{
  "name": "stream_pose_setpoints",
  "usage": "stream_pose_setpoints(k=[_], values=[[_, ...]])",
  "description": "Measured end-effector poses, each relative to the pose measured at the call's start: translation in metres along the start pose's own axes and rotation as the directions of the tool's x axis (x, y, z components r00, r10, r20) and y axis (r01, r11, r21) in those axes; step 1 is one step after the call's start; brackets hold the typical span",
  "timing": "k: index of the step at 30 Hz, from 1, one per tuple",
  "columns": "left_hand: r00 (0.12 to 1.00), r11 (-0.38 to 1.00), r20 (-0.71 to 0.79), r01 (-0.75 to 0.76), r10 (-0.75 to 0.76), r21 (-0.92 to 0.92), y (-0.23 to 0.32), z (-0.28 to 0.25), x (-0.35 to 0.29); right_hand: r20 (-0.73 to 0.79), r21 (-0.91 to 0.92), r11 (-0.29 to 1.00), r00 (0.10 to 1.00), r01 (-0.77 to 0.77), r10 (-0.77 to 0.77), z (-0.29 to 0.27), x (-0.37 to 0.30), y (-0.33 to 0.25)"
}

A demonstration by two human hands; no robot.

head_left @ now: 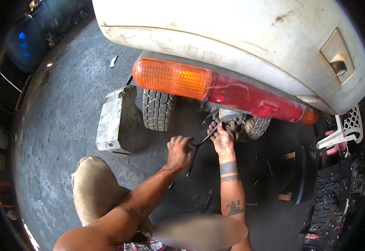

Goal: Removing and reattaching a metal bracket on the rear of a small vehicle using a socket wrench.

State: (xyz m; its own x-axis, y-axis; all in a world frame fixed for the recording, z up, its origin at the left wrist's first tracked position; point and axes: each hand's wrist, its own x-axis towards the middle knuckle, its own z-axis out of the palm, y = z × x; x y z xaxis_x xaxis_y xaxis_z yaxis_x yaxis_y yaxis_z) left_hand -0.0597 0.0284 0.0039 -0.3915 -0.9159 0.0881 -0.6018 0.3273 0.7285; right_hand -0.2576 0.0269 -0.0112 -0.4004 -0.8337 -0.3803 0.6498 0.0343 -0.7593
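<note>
Dark metal bars, joined in a T shape, make one thin wrench [196,148], and it is held up between two hands, below the back of the vehicle. The left hand [179,153] has its back showing, and its grip is closed around the top end of the cross bar. The other end of that bar sticks out free, pointing down. The right hand [223,140] is turned palm up at the far end of the long bar. Its fingers are half curled there, but I cannot tell how tight this grip is.

Just past the right hand is a round grey metal part [231,114] under the vehicle. Above it hangs a long orange and red plastic tail light [216,88], and over that is the big, dirty white vehicle body [232,37]. One black rubber tire [158,110] with deep grooves is left of the hands, and another black tire [259,126] is to the right.

Beside the left tire, a bent, scuffed grey metal piece [113,121] stands on the dark grey floor [61,138]. Off to the right are a shiny black curved piece [305,178], a brown wooden block [285,196] next to it, and a white plastic chair [344,130] with holes.
</note>
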Motion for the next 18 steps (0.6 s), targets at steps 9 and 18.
stream_pose_setpoints(k=[9, 18], values=[[0.528, 0.741, 0.765, 0.329, 0.37, -0.585, -0.023, -0.001, 0.075, -0.035, 0.132, 0.99, 0.998, -0.046, 0.051, -0.001, 0.004, -0.001], [0.492, 0.938, 0.863, -0.34, 0.115, 0.068, 0.041, -0.016, 0.095, 0.203, 0.095, 0.975, 0.962, -0.203, 0.181, -0.01, -0.001, -0.016]])
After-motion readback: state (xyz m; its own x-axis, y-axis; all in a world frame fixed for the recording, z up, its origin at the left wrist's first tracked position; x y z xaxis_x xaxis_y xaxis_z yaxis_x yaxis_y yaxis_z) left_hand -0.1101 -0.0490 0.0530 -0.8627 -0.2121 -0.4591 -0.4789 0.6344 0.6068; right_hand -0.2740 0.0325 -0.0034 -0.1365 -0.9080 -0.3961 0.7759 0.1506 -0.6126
